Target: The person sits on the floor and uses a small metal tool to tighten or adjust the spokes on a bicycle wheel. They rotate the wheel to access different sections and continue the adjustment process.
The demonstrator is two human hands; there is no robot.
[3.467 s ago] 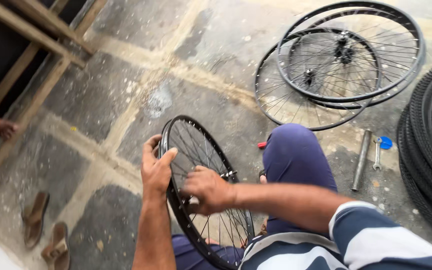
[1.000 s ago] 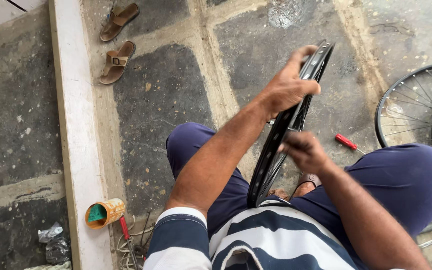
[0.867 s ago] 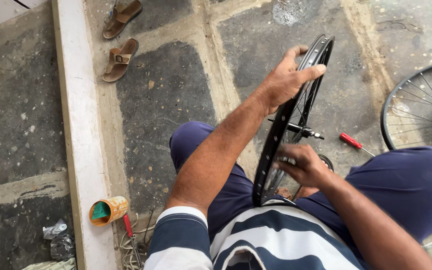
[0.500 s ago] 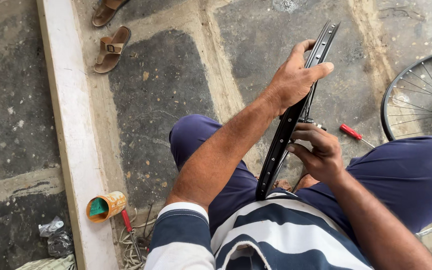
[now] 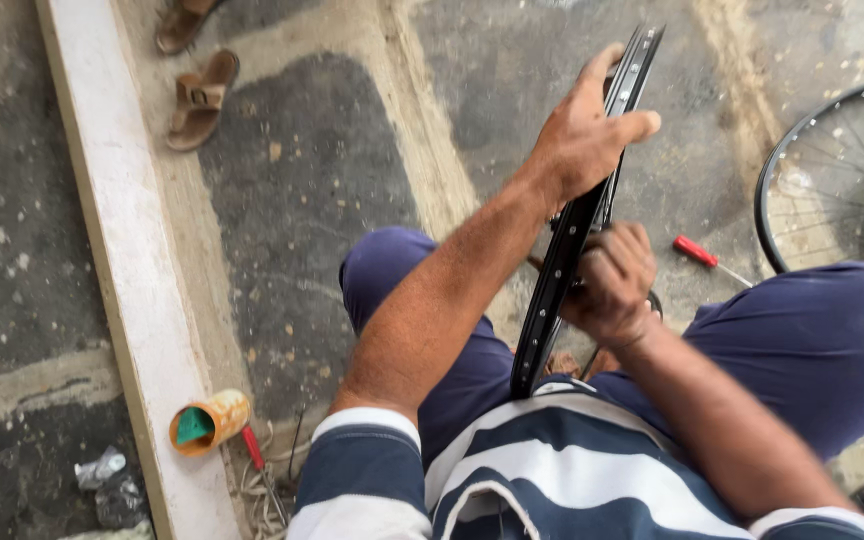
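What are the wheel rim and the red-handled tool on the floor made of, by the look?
Wheel rim: looks like metal with a glossy black coat; thin channel section with a pale strip along its edge, spokes at the hub. The left hand grips its top, the right hand works near the hub.
Red-handled tool: handle probably plastic, smooth and bright red; the thin grey shaft looks like bare steel.

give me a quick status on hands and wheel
Left hand grips wheel rim top. Right hand closed at the hub. Rim upright between knees. Nothing blocking.
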